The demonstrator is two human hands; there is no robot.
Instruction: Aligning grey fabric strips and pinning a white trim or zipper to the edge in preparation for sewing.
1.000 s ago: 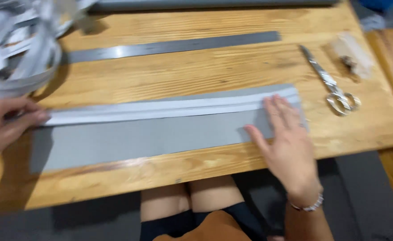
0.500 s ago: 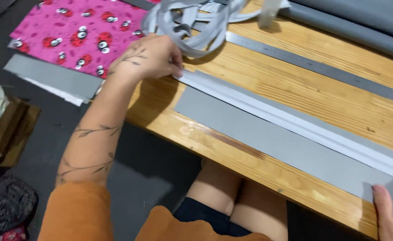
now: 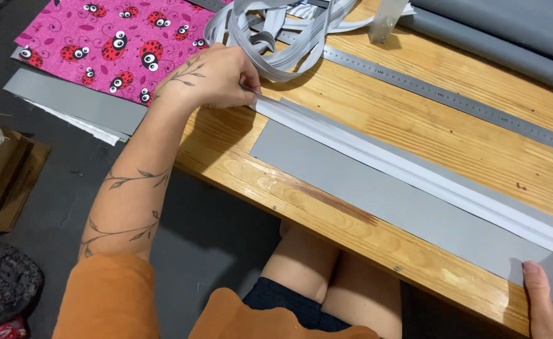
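Observation:
A long grey fabric strip (image 3: 377, 188) lies diagonally on the wooden table (image 3: 414, 119), with a white zipper tape (image 3: 408, 169) running along its upper edge. My left hand (image 3: 216, 78) pinches the left end of the zipper tape against the table. At the bottom right corner, my right hand (image 3: 549, 301) presses flat on the strip's other end; only part of the hand shows.
A tangle of grey zipper tape (image 3: 276, 31) lies just behind my left hand. A long steel ruler (image 3: 452, 100) crosses the table beyond the strip. Grey fabric rolls (image 3: 509, 31) sit at the back right. Pink ladybird fabric (image 3: 113, 44) and grey sheets (image 3: 69, 100) lie lower left.
The view swung from the strip's right end to its left end. My left hand now pinches the zipper tape's end more tightly; my right hand stays pressed on the far end.

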